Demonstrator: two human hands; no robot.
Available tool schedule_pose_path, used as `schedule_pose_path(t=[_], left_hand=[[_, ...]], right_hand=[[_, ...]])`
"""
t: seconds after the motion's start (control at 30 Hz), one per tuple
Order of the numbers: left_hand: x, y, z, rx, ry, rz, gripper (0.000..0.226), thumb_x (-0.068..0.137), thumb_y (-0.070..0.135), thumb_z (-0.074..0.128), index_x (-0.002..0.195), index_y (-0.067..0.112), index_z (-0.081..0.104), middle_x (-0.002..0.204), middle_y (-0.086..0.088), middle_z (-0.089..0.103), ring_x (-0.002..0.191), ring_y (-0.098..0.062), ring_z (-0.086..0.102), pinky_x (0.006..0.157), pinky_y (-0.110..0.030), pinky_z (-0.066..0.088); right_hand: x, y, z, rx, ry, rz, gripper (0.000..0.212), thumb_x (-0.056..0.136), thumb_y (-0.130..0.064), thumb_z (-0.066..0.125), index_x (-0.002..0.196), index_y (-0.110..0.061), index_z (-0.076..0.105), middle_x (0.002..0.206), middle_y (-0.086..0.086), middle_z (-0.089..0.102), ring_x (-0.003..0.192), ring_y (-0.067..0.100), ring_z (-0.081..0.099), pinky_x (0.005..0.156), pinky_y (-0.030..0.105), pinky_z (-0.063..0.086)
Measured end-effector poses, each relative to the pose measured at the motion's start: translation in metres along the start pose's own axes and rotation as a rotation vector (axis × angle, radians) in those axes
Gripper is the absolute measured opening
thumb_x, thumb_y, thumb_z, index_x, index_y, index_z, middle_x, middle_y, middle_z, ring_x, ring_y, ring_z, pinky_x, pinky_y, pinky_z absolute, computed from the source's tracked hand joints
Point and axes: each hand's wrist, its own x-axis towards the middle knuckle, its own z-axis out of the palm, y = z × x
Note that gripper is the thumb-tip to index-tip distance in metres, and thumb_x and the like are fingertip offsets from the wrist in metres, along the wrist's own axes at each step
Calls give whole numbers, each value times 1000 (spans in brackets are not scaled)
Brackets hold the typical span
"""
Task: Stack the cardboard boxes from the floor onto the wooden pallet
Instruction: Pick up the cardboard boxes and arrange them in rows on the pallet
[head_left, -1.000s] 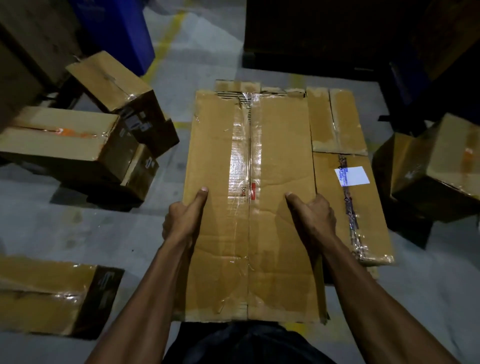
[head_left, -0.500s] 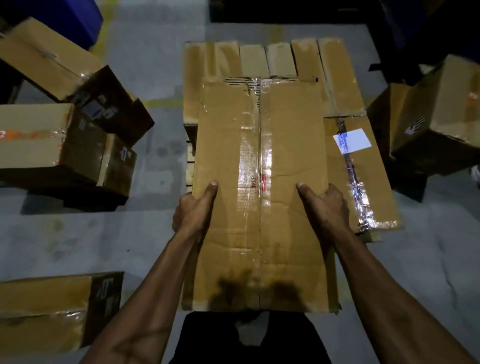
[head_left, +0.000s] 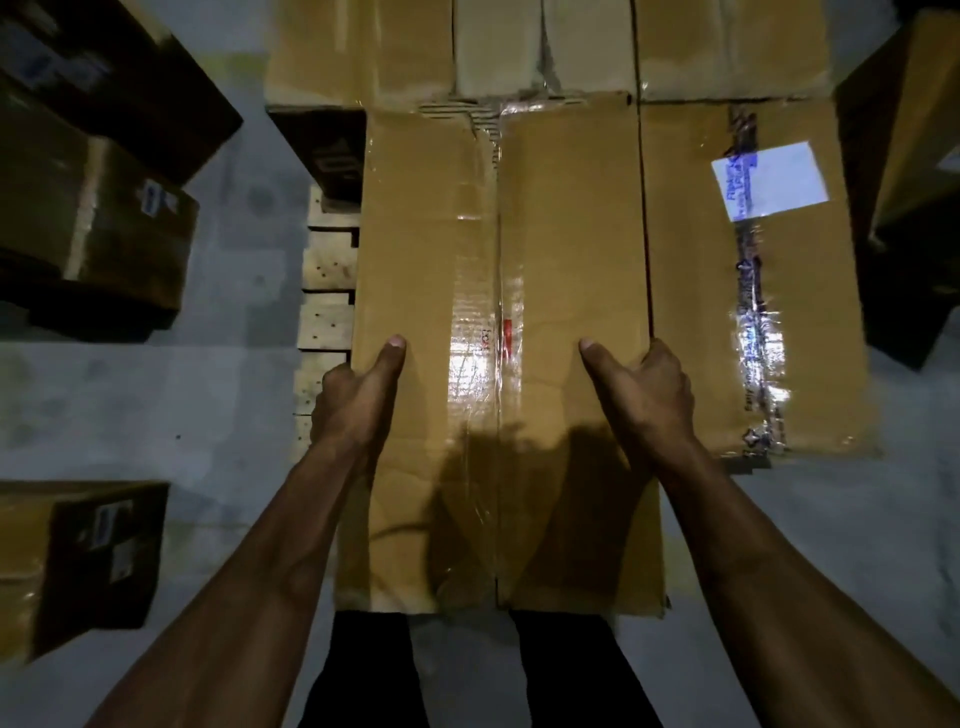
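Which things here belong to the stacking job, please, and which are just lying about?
Job:
- long box, gripped by left hand and right hand
- wooden pallet
- labelled box already stacked
- floor boxes, still waiting

Lying about:
- nothing identifiable; the edges are too dark to tell

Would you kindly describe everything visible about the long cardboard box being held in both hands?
The long cardboard box is brown corrugated card, its top flaps meeting at a centre seam sealed with glossy clear tape, with a small red mark beside it. It lies lengthwise away from the person, beside the box with a white label. The left hand and right hand grip its long sides, thumbs on top.
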Motion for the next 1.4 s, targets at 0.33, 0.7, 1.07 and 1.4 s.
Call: schedule_pose_path(t=[0.33,0.7,1.07,1.4], left_hand=[[52,-12,84,-109,-41,-1,95,57,87,61,121,17,65,109,-4,71,99,-30,67,95,-49,54],[94,17,126,-171,-77,58,46,82,63,67,99,20,65,103,-7,72,95,-29,69,92,-51,56],[133,29,146,-259,-60,-16,45,89,55,65,111,16,66,104,-5,72,97,-26,69,89,-44,56],[161,17,167,-290,15,-31,51,88,57,66,113,14,66,107,-6,71,100,-29,67,93,-46,55]], right_hand=[[91,54,15,-23,17,-57,85,84,-70,61,142,-10,45,132,12,58,122,34,54,97,42,45],[157,62,20,-138,110,-213,85,85,-70,56,139,-6,47,141,14,44,130,33,39,104,42,37],[193,55,36,-169,161,-262,98,80,-63,51,153,-2,31,165,12,18,152,27,14,124,46,14],[203,70,60,-456,171,-261,91,89,-53,44,161,-13,4,168,6,-10,154,20,-11,119,35,-12]])
